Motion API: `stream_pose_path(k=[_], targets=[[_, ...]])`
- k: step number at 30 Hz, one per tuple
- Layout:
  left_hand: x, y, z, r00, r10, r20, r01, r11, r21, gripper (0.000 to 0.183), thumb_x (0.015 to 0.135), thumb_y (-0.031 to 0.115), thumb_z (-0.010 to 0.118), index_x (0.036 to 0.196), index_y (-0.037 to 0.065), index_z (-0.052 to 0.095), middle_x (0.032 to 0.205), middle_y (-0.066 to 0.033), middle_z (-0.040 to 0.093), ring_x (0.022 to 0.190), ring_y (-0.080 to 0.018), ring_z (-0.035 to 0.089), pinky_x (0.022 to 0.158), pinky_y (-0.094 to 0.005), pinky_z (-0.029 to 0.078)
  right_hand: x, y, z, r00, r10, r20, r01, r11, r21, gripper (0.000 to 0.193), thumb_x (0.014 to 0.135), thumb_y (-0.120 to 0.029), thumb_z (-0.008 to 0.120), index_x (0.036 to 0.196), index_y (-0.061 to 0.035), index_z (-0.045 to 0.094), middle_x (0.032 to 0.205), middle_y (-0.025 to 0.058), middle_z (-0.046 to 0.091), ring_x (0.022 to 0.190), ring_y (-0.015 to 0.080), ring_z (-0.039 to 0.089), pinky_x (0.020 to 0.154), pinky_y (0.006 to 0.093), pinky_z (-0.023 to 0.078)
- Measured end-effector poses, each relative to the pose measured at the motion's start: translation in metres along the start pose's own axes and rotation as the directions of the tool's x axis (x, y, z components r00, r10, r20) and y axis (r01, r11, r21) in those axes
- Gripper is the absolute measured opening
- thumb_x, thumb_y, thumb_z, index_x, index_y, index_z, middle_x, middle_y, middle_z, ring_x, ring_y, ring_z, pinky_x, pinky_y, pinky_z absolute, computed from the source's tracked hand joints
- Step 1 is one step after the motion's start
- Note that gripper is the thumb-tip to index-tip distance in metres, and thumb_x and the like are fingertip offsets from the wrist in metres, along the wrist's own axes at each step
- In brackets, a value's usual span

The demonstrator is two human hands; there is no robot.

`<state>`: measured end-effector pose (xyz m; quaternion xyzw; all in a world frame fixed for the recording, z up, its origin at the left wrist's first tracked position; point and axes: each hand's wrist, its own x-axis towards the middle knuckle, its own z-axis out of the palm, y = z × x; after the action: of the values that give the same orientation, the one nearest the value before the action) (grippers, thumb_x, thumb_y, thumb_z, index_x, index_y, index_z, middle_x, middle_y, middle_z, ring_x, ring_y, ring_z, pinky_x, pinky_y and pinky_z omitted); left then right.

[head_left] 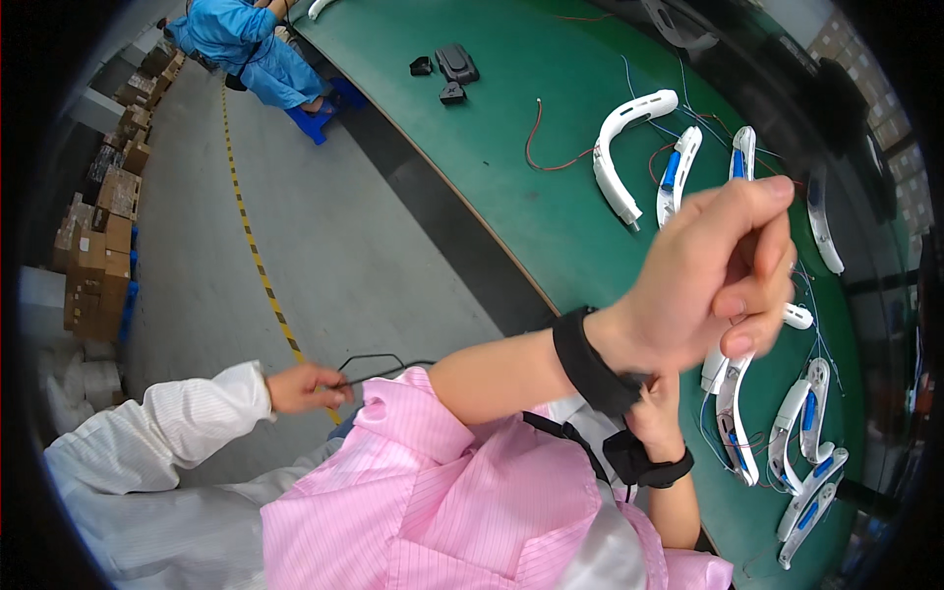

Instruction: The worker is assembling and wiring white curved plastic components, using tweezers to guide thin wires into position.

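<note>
My left hand [710,264], fingers loosely curled in and nothing seen in them, is raised over the green table's edge. A black wrist strap [587,362] goes round that wrist. My right hand [657,415], lower and partly behind the left wrist, pinches the end of this strap; its fingertips are partly hidden. Another black strap [644,459] circles my right wrist. Beyond my left hand lie white curved housings, one closed arc [610,157] and an open one [680,172] with a blue cylinder inside.
Several more housings [811,408] with thin wires lie on the green table [511,128], beside black plastic pieces [456,64]. At left, a co-worker's hand [307,387] in a white sleeve holds a black cable. Another person [231,44] in blue sits far left. Cartons [98,275] line the floor.
</note>
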<state>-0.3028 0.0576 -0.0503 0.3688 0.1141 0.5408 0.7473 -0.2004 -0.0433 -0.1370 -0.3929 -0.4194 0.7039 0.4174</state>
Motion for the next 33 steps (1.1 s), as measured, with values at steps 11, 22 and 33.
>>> stream_pose_path(k=[11, 22, 33], targets=[[0.021, -0.007, -0.036, 0.491, 0.471, 0.733, -0.747, -0.205, 0.633, 0.025, 0.062, 0.004, 0.066, 0.053, 0.008, 0.043, 0.046, -0.0018, 0.043, 0.036, -0.0186, 0.040, 0.035, -0.0284, 0.032, 0.014, -0.007, 0.066, 0.961, -0.046, -0.274, 0.065, 0.996, 0.062, 0.030, 0.078, -0.005, 0.067, 0.094, 0.0025, 0.043, 0.086, 0.0078, 0.057, 0.070, 0.0091, 0.057, 0.054, 0.0204, 0.047], [0.034, -0.012, -0.011, 0.524, 0.448, 0.724, -0.816, 0.021, 0.578, 0.019, 0.067, -0.003, 0.056, 0.056, 0.005, 0.042, 0.044, -0.0021, 0.039, 0.035, -0.0167, 0.038, 0.036, -0.0271, 0.031, 0.005, -0.024, 0.052, 0.928, -0.222, -0.299, 0.136, 0.949, -0.284, 0.043, 0.075, -0.027, 0.070, 0.089, 0.0038, 0.043, 0.064, 0.0131, 0.060, 0.057, 0.0182, 0.062, 0.050, 0.0288, 0.048], [0.035, -0.021, -0.011, 0.953, -0.123, 0.278, 0.211, 0.927, -0.312, 0.034, 0.097, 0.018, 0.026, 0.065, 0.009, 0.035, 0.047, 0.0007, 0.027, 0.035, -0.0086, 0.029, 0.033, -0.0207, 0.024, -0.003, -0.005, 0.030, 0.846, -0.421, -0.327, 0.288, 0.877, -0.385, 0.048, 0.072, -0.028, 0.068, 0.097, 0.0058, 0.043, 0.065, 0.0219, 0.057, 0.063, 0.0388, 0.057, 0.055, 0.0420, 0.044]])
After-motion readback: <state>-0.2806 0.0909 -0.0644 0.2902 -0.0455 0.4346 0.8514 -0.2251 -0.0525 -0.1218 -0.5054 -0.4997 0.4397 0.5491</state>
